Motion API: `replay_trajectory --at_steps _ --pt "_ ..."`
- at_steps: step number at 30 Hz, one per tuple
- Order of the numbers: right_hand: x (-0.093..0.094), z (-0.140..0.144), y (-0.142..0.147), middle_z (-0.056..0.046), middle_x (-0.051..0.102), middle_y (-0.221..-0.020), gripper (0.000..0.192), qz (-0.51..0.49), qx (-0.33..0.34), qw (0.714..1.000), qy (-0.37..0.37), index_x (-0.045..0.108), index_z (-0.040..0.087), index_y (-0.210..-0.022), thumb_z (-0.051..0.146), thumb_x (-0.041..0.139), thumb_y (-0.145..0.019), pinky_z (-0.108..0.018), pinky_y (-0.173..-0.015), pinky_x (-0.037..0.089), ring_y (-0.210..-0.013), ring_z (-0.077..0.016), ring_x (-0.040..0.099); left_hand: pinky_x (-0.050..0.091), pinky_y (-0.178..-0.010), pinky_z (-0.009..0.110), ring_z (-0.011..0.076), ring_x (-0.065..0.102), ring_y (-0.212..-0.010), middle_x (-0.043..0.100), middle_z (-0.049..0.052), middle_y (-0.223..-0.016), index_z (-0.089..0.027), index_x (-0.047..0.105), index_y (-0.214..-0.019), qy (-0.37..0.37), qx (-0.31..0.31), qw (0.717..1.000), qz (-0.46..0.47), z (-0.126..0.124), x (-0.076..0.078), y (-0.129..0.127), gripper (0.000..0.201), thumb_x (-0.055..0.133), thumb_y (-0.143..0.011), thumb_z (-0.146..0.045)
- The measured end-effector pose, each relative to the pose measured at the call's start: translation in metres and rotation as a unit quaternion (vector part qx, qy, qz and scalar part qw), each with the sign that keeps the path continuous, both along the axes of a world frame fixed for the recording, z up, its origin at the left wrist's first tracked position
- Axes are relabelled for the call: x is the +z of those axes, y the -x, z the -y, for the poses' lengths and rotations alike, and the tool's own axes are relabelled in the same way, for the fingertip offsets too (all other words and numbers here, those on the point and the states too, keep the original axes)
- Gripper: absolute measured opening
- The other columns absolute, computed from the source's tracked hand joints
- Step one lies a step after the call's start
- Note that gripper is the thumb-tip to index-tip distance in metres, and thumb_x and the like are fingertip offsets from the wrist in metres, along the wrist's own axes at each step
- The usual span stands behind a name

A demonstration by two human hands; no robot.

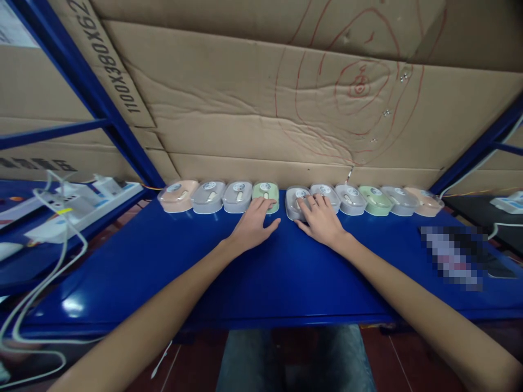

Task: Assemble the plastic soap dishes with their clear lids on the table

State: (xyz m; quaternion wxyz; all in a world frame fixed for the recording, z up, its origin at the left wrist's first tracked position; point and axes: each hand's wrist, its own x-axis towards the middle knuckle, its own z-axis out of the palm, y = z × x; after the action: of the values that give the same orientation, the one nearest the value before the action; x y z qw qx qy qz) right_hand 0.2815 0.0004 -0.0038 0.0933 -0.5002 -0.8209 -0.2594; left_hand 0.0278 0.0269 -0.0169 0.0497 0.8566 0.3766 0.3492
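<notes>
A row of small rounded plastic boxes with clear lids and round labels stands along the back of a blue table. My left hand (pixel 255 224) rests its fingertips on the front of a green box (pixel 260 189), thumb held apart. Across a small gap, a grey box (pixel 291 202) lies under the fingers of my right hand (pixel 322 220). The right thumb is at that box's front edge, and the other fingers spread toward the neighbouring grey box (pixel 333 197). Both hands look spread, with nothing lifted.
Left of the green box stand grey boxes (pixel 208 204) and a peach box (pixel 177 202). More grey, green (pixel 378 207) and peach boxes (pixel 425 206) continue rightward. Cardboard (pixel 229 98) walls the back. White cables (pixel 61 261) and power strips (pixel 102 204) are at left; a pixelated item (pixel 451 256) lies right.
</notes>
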Motion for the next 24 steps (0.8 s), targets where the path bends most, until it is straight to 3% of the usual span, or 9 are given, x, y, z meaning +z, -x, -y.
replay_trajectory --at_steps 6,12,19,24 --pt "-0.001 -0.027 -0.004 -0.028 0.063 -0.147 0.063 -0.009 -0.022 1.0 0.011 0.053 0.009 -0.157 0.049 0.054 -0.108 -0.059 -0.106 0.04 -0.125 -0.0463 0.052 0.055 -0.106 0.054 0.035 0.061 -0.116 0.066 0.014 -0.118 -0.017 0.065 -0.126 -0.077 0.074 0.994 -0.038 -0.008 0.005 0.008 0.026 0.063 -0.103 -0.028" --pt "-0.003 -0.029 -0.004 -0.027 0.061 -0.151 0.066 -0.03 -0.028 0.999 0.015 0.052 0.01 -0.159 0.051 0.054 -0.108 -0.061 -0.109 0.04 -0.127 -0.0471 0.051 0.045 -0.12 0.065 0.0483 0.046 -0.142 0.058 0.025 -0.145 -0.009 0.063 -0.141 -0.108 0.129 0.977 -0.128 -0.012 0.003 0.014 0.048 0.068 -0.099 -0.03" --pt "-0.005 0.002 0.008 -0.03 0.049 -0.165 0.072 -0.075 0.016 0.997 0.005 0.047 0.005 -0.162 0.051 0.055 -0.108 -0.066 -0.121 0.037 -0.148 -0.0504 0.044 0.037 -0.127 0.067 0.0491 0.042 -0.15 0.057 0.027 -0.15 -0.008 0.055 -0.15 -0.1 0.126 0.974 -0.162 -0.009 0.002 0.013 0.058 0.067 -0.098 -0.029" --pt "-0.008 0.032 0.018 -0.029 0.053 -0.161 0.066 -0.103 0.09 0.99 0.027 0.048 0.006 -0.162 0.045 0.054 -0.109 -0.064 -0.12 0.044 -0.147 -0.0467 0.049 0.042 -0.121 0.07 0.048 0.049 -0.14 0.061 0.026 -0.14 -0.009 0.058 -0.146 -0.12 0.109 0.974 -0.156 -0.002 0.005 0.009 0.053 0.066 -0.099 -0.03"
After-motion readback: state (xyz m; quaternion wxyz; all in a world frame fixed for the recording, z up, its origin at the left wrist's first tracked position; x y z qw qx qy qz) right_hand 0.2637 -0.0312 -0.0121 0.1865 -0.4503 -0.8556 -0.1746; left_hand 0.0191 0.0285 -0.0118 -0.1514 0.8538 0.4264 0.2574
